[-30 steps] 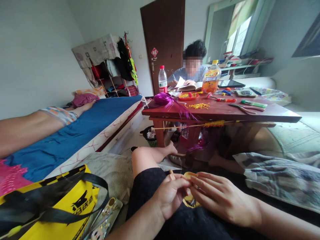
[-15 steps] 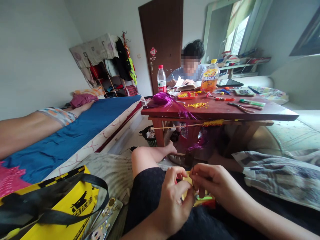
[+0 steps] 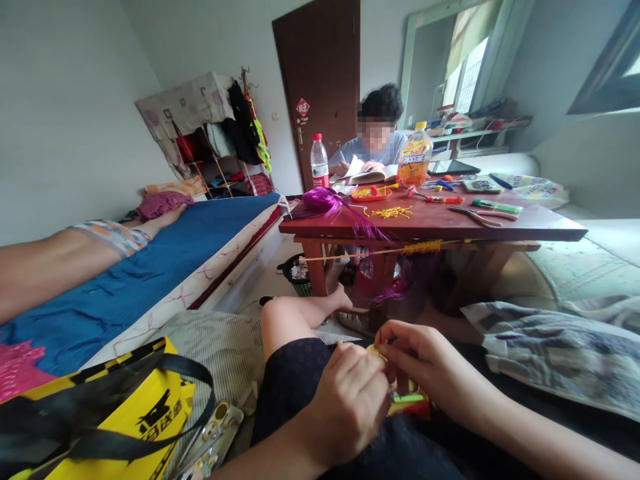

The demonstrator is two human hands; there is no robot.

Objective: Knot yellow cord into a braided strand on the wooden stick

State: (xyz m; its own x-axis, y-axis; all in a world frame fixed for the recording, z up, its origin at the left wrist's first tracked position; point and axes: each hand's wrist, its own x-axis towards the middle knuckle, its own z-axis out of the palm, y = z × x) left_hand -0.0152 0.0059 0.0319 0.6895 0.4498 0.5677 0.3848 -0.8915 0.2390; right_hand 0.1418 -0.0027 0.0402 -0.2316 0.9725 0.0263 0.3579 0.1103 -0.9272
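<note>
My left hand (image 3: pixel 350 403) is closed over my lap, back of the hand toward me, its fingers curled and mostly hiding what they hold. Close against it on the right, my right hand (image 3: pixel 417 357) pinches with thumb and fingertips. A small pale yellow piece (image 3: pixel 372 349) shows between the fingertips of both hands; its kind is unclear. Under the hands, on the dark cloth of my lap, lies a red and yellow item (image 3: pixel 413 407) with a light green strip (image 3: pixel 409 399), partly covered by the hands.
A brown table (image 3: pixel 440 223) ahead bears pliers (image 3: pixel 483 215), purple strands (image 3: pixel 323 203), yellow sticks (image 3: pixel 393 212), a red tray (image 3: pixel 371 194) and two bottles. Behind it a person (image 3: pixel 373 143) writes. A yellow bag (image 3: pixel 160 417) stands left. Another person's legs (image 3: pixel 55 267) lie on the bed.
My left hand has turned over and its fingers have curled inward, covering more of the yellow piece. My right hand stays close by, still pinching. The view has shifted slightly.
</note>
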